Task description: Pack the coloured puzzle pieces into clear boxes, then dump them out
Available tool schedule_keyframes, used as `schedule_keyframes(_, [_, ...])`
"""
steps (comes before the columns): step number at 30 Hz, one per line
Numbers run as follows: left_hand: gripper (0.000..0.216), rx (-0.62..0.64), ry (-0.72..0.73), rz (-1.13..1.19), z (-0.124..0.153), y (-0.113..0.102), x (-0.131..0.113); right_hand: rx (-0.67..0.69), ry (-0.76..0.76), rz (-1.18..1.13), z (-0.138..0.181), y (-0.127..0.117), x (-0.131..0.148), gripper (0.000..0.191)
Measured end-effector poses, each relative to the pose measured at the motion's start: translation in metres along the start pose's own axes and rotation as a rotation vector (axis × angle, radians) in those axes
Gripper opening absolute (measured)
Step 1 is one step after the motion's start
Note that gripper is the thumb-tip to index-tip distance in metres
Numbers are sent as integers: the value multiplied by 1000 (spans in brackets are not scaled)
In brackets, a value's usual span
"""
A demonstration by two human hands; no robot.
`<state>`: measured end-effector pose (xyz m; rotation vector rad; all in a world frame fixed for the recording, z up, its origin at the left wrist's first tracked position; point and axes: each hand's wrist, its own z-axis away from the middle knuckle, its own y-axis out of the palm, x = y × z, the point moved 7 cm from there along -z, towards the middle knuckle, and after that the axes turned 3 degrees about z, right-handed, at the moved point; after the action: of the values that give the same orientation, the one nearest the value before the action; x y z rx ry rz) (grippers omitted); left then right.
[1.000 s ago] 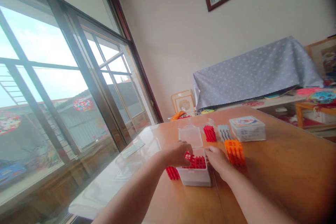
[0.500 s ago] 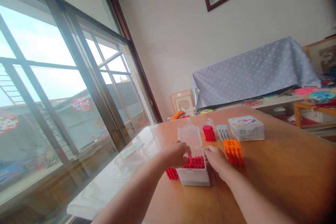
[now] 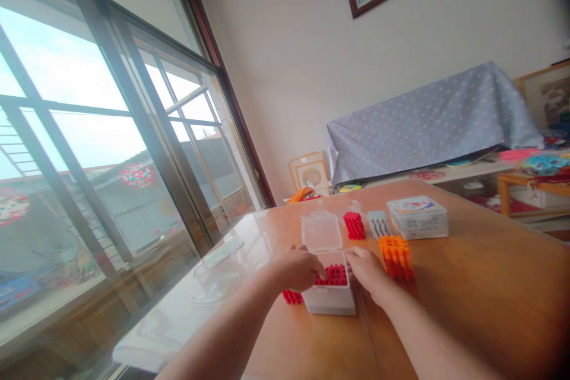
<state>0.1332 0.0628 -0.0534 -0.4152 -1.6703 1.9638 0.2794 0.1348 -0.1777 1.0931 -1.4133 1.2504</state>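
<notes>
A translucent plastic box point(image 3: 329, 301) stands on the table, its hinged lid point(image 3: 321, 231) tipped back and away from me. Red lattice blocks point(image 3: 337, 275) fill its top. My left hand point(image 3: 303, 268) reaches over the left rim, a finger stretched down onto the red blocks, gripping nothing I can see; its other fingers are partly hidden. At the right rim, my right hand point(image 3: 363, 262) holds the box wall between thumb and fingers. More red lattice blocks point(image 3: 293, 297) lie just left of the box, partly covered by my left forearm.
Right of the box stands an orange lattice stack point(image 3: 396, 257). Behind it are a grey stack point(image 3: 379, 225), a red stack point(image 3: 354, 226) and a closed clear box point(image 3: 417, 218) with a label. A clear lid point(image 3: 217, 289) lies at left on the wooden table point(image 3: 481, 285), beside the window.
My left hand has moved slightly down and its finger now points into the box. The red blocks sit lower there. My right hand stays at the right rim.
</notes>
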Motion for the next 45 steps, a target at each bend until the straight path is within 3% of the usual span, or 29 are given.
schedule_keyframes(5, [35,-50,-36,36,1,-3,5,5,21,-7,2,-1,1,22])
schedule_keyframes(15, [33,-27,-39,38,2,0,2,30,15,-8,4,-1,4,24])
schedule_keyframes(20, [39,-159,-87,228,9,-13,27,32,4,-16,7,-4,8,22])
schedule_keyframes(25, [37,-281,-155,342,33,-32,62,29,-2,-9,9,-4,10,21])
schedule_keyframes(29, [44,-247,-192,381,54,-34,74,23,-6,12,8,-3,9,23])
schedule_keyframes(34, [62,-164,-212,382,64,-21,83,10,-9,5,7,-4,8,24])
schedule_keyframes(40, [59,-163,-236,422,64,-11,92,19,-9,-8,7,-3,8,23])
schedule_keyframes(45, [52,-229,-238,440,63,-24,84,27,5,-20,8,-2,9,22])
